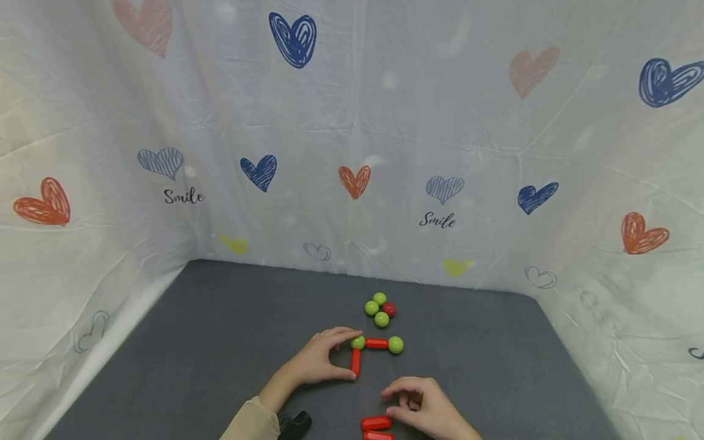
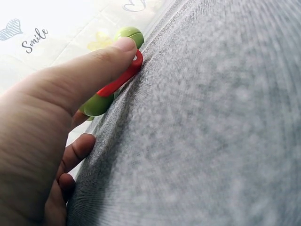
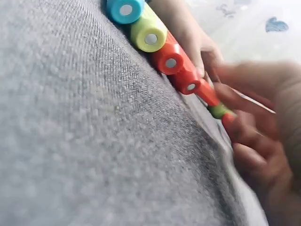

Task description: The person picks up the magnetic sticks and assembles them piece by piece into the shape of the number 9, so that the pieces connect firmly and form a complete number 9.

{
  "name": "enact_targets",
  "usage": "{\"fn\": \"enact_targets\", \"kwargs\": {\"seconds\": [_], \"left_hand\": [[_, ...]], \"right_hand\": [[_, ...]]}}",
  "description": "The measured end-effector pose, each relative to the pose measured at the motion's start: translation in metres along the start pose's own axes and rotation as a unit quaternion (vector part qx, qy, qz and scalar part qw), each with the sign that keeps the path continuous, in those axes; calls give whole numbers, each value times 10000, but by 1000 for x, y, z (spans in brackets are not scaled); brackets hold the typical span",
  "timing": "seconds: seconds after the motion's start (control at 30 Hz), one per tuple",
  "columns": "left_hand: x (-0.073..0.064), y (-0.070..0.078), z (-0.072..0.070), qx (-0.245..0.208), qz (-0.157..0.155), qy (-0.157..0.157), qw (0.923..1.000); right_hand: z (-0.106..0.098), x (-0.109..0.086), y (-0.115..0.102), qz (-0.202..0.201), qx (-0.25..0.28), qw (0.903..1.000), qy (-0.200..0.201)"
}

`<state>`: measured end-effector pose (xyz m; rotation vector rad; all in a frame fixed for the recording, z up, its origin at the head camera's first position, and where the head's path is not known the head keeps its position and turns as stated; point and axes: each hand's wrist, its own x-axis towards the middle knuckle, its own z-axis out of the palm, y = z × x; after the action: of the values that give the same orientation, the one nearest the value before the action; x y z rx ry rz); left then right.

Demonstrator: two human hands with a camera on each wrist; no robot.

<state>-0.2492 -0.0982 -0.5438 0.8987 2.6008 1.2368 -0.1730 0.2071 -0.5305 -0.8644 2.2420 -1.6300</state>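
Note:
In the head view my left hand (image 1: 315,360) pinches a red magnetic rod (image 1: 355,363) lengthwise, thumb at its near end and index finger on the green ball (image 1: 359,342) at its far end. From that ball a second red rod (image 1: 376,343) runs right to another green ball (image 1: 395,345), making a corner. The left wrist view shows my thumb over the red rod (image 2: 123,80). My right hand (image 1: 428,406) hovers with loosely bent fingers, nothing visible between them. Its thumb is close to the right end of a loose red rod (image 1: 376,423).
Beyond the corner piece sit several green balls (image 1: 382,319) and a red ball (image 1: 388,309). Nearer me another red rod (image 1: 378,436) lies alongside a yellow-green rod (image 3: 149,35) and a blue rod (image 3: 125,9). A black object (image 1: 295,425) lies by my left sleeve. Patterned curtains enclose the dark table (image 1: 220,324).

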Motion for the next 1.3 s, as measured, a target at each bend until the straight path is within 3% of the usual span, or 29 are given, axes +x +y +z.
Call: {"fn": "enact_targets", "kwargs": {"seconds": [0.1,0.23,0.4,0.67,1.0,1.17,1.3], "left_hand": [[0,-1,0,6,-2,4,10000],[0,-2,0,-16,-32,-32,10000],[1,-3,2,-10,-63,-69,10000],[-1,0,1,39,-75,-60,9999],[-1,0,2,116,-125,-49,9998],[2,0,3,82,-83,-56,9999],[3,0,3,106,-105,-21,9999]], "right_hand": [[-1,10,-2,-21,-427,9937,1033],[-8,32,-1,82,-734,9706,2289],[-20,63,9,426,-1099,9396,3214],[-16,90,27,1113,-1364,9168,3584],[-7,108,29,1208,-1619,9075,3684],[-5,113,29,1346,-1819,8955,3833],[-3,117,27,1362,-1904,8914,3882]]}}
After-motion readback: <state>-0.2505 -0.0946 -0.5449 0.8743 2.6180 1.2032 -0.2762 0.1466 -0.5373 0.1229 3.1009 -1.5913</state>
